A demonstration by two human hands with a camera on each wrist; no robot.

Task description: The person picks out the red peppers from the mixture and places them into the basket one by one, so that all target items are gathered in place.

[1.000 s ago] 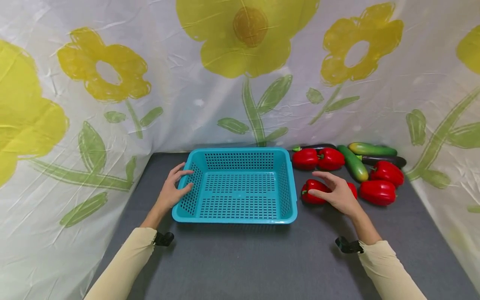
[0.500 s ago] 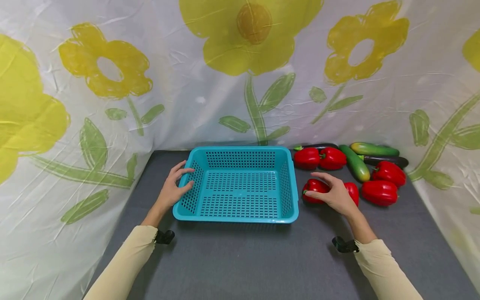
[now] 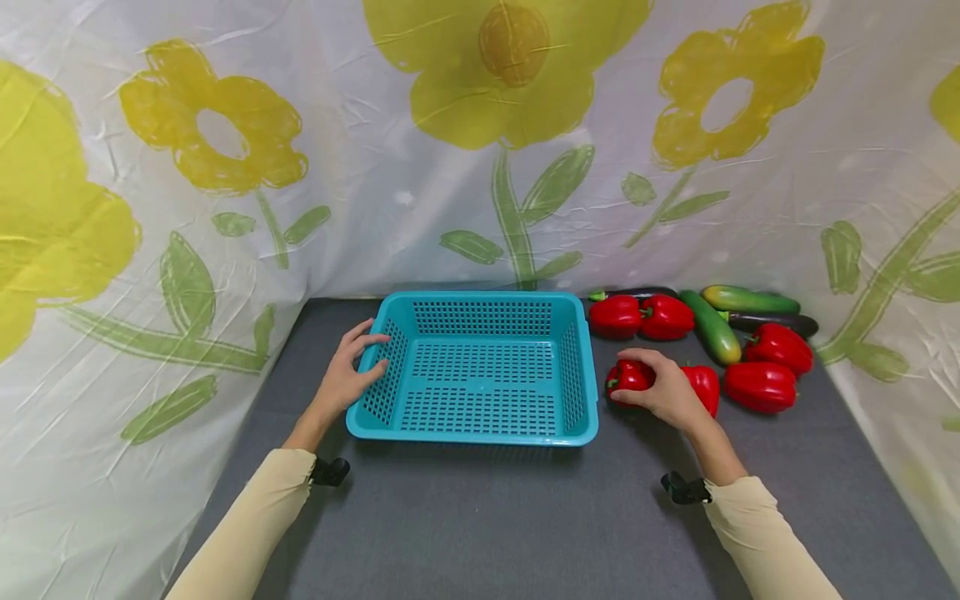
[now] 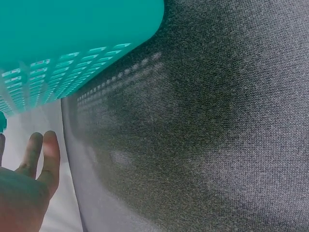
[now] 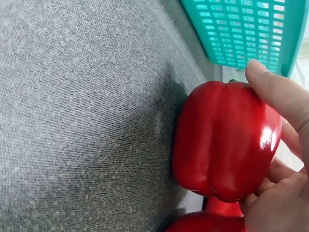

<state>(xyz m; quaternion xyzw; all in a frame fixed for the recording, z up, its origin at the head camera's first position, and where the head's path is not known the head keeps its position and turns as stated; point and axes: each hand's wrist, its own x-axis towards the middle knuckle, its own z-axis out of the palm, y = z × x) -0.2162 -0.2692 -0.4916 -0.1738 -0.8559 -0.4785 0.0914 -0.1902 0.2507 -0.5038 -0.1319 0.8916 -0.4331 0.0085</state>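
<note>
My right hand [image 3: 666, 392] curls round a red bell pepper [image 5: 227, 140], thumb on one side and fingers on the other. The pepper lies close to the dark tabletop, its green stem end toward the basket. At the left rim of a blue plastic basket [image 3: 480, 440], my left hand [image 3: 347, 373] has relaxed, spread fingers reaching over the edge. Two of its fingers [image 4: 50, 154] stand apart from the basket wall in the left wrist view; whether the others touch the rim is hard to tell.
Right of the basket lie more red bell peppers [image 3: 761, 387], green cucumber-like vegetables [image 3: 711, 327] and dark eggplants [image 3: 772, 323]. One pepper [image 3: 702, 388] sits just behind my right hand. A white flower-printed cloth [image 3: 375, 208] borders the table [image 3: 480, 525].
My right thumb and fingers have closed in round the red bell pepper. The left hand keeps its place at the basket rim, and the head view has shifted slightly.
</note>
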